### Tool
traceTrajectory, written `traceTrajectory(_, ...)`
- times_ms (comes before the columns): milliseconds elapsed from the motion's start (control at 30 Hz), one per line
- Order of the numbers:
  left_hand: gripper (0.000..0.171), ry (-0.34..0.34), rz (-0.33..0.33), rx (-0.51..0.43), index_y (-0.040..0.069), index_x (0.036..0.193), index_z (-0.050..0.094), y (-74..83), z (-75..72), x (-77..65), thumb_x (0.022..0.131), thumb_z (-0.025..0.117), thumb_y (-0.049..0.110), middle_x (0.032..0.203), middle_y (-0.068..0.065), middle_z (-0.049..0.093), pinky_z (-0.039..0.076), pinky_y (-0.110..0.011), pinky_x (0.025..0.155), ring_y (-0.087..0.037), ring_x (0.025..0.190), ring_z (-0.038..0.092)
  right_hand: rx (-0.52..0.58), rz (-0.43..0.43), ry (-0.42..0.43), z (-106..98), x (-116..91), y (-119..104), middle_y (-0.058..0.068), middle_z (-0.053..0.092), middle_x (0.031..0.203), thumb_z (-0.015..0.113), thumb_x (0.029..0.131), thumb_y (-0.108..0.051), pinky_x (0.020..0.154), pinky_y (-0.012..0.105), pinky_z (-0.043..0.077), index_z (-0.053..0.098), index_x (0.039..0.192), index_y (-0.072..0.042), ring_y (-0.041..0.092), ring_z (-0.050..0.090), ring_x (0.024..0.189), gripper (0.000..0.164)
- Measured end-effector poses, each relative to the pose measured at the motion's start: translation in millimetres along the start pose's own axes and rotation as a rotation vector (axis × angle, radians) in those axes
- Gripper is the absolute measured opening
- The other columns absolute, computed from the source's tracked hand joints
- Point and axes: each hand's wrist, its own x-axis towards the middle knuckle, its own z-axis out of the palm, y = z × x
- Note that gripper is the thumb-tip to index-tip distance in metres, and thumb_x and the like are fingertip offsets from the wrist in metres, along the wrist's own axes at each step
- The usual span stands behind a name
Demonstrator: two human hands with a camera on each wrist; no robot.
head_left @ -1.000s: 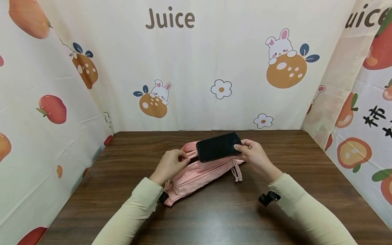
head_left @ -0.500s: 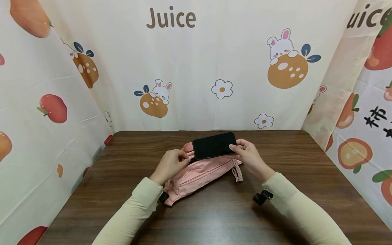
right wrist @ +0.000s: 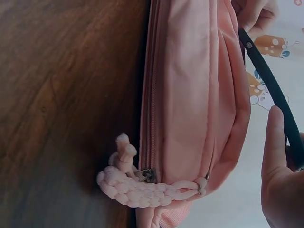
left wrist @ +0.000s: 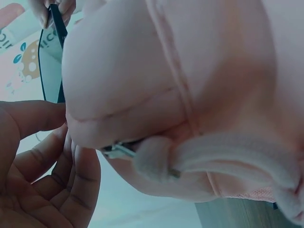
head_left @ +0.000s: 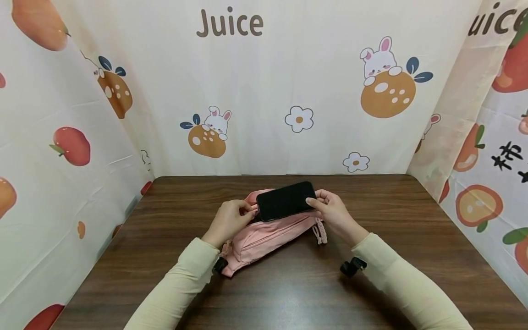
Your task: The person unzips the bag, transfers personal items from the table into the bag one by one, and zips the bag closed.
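A pink fabric waist bag (head_left: 268,238) lies slantwise on the wooden table, its top opening facing up. My right hand (head_left: 336,213) pinches the right end of a black smartphone (head_left: 284,201), thumb on the dark screen. The phone is held over the opening, its lower edge overlapping the bag's top in the head view. My left hand (head_left: 231,222) pinches the bag's edge beside the phone's left end. In the left wrist view, the thumb and fingers of the left hand (left wrist: 52,161) meet at the pink fabric. The bag's inside is hidden behind the phone.
A braided pink zipper pull (right wrist: 142,190) hangs from the bag's right end, and a looped cord (left wrist: 228,152) from its left end. The brown wooden table (head_left: 297,293) extends around the bag. Fruit-printed curtains (head_left: 264,82) stand behind and at both sides.
The phone and my right hand have shifted left, and the phone now sits slightly lower over the bag's opening. My left hand stays at the bag's edge, nearly unmoved.
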Motion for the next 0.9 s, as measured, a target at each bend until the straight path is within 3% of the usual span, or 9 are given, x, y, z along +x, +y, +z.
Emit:
traceTrajectory(300,0.007,0.038,0.001,0.005,0.011,0.081,0.073,-1.9,0.9,-0.4,0.087,0.069,0.012,0.075,0.0,0.065,0.044,-0.024,0.058,-0.008,0.063,0.052,0.06,0.021,-0.075,-0.1,-2.1,6.5,-0.002,0.07,0.095,0.054,0.099,-0.007,0.077,0.03,0.058,0.052,0.111,0.005,0.01,0.071,0.087,0.018)
traceTrajectory(533,0.009,0.024,-0.008,-0.006,0.013,0.081,0.072,-3.1,0.5,0.2,0.089,0.066,0.013,0.076,0.001,0.066,0.044,-0.025,0.06,-0.01,0.062,0.052,0.031,0.055,-0.121,2.8,-4.0,10.7,0.002,0.07,0.09,0.054,0.097,-0.006,0.078,0.032,0.058,0.053,0.104,0.007,0.01,0.071,0.083,0.014)
traceTrajectory(733,0.009,0.008,-0.027,-0.008,0.013,0.083,0.072,-1.6,0.1,-0.4,0.09,0.066,0.014,0.079,0.0,0.067,0.045,-0.026,0.06,-0.01,0.063,0.053,0.029,0.066,-0.113,7.2,-4.0,11.5,0.013,0.063,0.102,0.053,0.098,-0.006,0.08,0.032,0.058,0.052,0.106,0.01,0.012,0.07,0.088,0.018)
traceTrajectory(900,0.008,0.015,-0.001,0.002,0.014,0.082,0.072,-1.2,-0.3,-0.4,0.089,0.068,0.014,0.078,0.001,0.066,0.045,-0.026,0.061,-0.009,0.064,0.053,0.058,0.104,-0.091,13.4,-4.7,9.8,0.015,0.057,0.106,0.054,0.098,-0.007,0.081,0.032,0.058,0.052,0.105,0.009,0.012,0.067,0.091,0.018)
